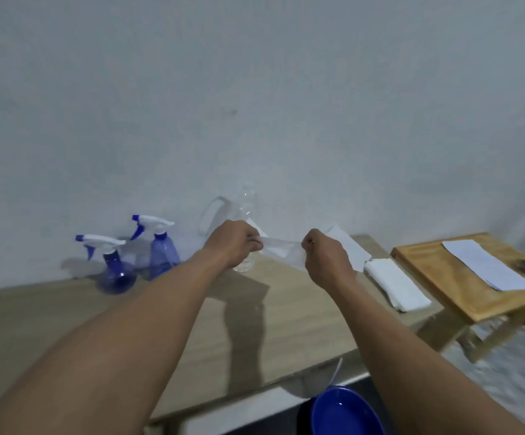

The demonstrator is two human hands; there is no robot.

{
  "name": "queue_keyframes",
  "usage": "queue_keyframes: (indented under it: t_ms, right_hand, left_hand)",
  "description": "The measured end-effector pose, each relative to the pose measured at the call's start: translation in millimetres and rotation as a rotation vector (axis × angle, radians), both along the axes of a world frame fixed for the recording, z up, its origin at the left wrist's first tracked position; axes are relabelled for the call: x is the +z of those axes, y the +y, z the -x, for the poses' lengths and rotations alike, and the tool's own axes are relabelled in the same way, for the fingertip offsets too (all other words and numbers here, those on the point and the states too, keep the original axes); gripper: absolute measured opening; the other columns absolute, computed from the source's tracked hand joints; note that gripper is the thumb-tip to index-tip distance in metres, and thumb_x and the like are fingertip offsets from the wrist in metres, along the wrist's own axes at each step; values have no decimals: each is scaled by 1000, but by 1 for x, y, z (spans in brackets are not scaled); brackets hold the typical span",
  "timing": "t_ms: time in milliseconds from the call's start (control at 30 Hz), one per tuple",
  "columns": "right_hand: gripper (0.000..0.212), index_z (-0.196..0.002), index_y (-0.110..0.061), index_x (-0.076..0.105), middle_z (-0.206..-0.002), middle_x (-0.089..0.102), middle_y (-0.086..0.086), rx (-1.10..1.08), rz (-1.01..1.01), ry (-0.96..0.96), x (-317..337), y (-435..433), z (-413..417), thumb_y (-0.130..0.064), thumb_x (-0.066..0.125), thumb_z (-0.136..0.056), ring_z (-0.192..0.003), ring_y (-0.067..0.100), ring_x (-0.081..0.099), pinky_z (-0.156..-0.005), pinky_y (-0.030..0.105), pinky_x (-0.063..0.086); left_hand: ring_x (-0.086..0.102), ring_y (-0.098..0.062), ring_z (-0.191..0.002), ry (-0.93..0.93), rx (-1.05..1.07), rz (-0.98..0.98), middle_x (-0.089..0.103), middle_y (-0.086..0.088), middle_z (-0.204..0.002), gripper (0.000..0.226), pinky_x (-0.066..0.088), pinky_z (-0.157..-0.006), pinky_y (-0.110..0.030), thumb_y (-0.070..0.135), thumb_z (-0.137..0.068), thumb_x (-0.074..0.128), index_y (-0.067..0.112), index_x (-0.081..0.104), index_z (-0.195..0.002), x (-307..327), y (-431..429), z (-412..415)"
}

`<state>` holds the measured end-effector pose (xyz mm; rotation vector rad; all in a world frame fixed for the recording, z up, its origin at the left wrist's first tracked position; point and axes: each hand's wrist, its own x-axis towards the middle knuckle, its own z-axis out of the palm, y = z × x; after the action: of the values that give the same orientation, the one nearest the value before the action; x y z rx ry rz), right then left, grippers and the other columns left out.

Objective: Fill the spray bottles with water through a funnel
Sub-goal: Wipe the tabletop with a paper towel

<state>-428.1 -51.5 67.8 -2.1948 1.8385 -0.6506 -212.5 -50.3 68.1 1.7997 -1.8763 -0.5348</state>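
Both the left hand point(234, 243) and right hand point(325, 255) pinch a white sheet point(281, 248) taut; overpulling could tear it or topple the clear bottle point(248, 204) behind.

The single wide-angle head-worn camera looks forward and slightly down along both bare forearms to the left hand point(232, 243) and right hand point(324, 255), which pinch a thin white paper strip point(281, 248) at arm's length in mid-frame, and across the pale wooden tabletop point(286, 324) to the plain white wall point(254, 105) close behind.

Folded white towel point(396, 282) on counter point(286, 324), right end. Wooden stool point(427, 265) beside counter, white paper sheet point(487, 265) on top. Blue bowl point(346, 412) below counter front edge.
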Motion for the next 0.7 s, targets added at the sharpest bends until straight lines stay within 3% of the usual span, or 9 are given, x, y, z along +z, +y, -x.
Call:
queue_keyframes:
  t_ms: [133, 200, 267, 367, 433, 500, 600, 700]
  right_hand:
    - [16, -102, -11, 59, -95, 67, 7, 112, -61, -49, -11, 28, -60, -12, 43, -100, -88, 32, 60, -68, 37, 46]
    - [16, -99, -12, 61, -95, 67, 7, 164, -112, -82, -17, 38, -90, -14, 45, -100, -87, 31, 60, -67, 35, 45]
    - [15, -95, -11, 62, -92, 66, 8, 213, -174, -122, -23, 47, -118, -14, 47, -99, -84, 30, 60, -65, 34, 43]
    - [16, -82, -8, 61, -82, 66, 9, 291, -242, -162, -33, 58, -159, -12, 52, -95, -82, 33, 63, -67, 35, 48]
    - [22, -72, -11, 58, -72, 63, 9, 333, -303, -195, -39, 63, -183, -8, 54, -93, -76, 36, 68, -69, 41, 57]
    - [22, -72, -8, 60, -67, 61, 7, 352, -357, -208, -45, 67, -206, -8, 56, -94, -68, 32, 67, -64, 38, 59]
    - [20, -79, -1, 63, -74, 66, 10, 365, -427, -223, -63, 67, -234, -12, 58, -94, -78, 29, 68, -74, 38, 58]
    - [21, -78, -2, 62, -81, 68, 13, 397, -486, -219, -83, 62, -261, -14, 57, -95, -82, 32, 70, -80, 48, 60]
  left_hand:
    - [38, -19, -62, 3, 102, -70, 44, 1, -55, 26, 28, -53, -28, 20, -81, 64, 13, 53, -59, -2, 52, -62]
    - [42, -16, -65, 13, 124, -114, 45, 7, -58, 27, 28, -54, -28, 19, -81, 66, 20, 53, -57, -3, 76, -94]
    - [51, -15, -76, 16, 168, -167, 54, 4, -74, 12, 35, -63, -26, 27, -86, 70, 20, 69, -76, -5, 96, -125]
    - [54, -19, -84, 14, 239, -232, 55, -1, -85, 23, 36, -70, -27, 34, -89, 69, 11, 71, -91, -9, 123, -168]
    - [58, -22, -85, 32, 290, -297, 60, -2, -87, 29, 40, -68, -27, 35, -89, 69, 9, 70, -101, -13, 138, -192]
    - [62, -24, -85, 72, 355, -351, 63, -5, -88, 37, 46, -66, -27, 35, -89, 68, 6, 67, -112, -15, 149, -213]
    - [67, -27, -95, 194, 475, -438, 67, -11, -108, 40, 55, -76, -33, 35, -89, 68, 7, 60, -117, -26, 158, -239]
    - [65, -24, -88, 243, 536, -469, 66, -9, -105, 36, 52, -66, -28, 32, -90, 69, 6, 59, -113, -39, 165, -258]
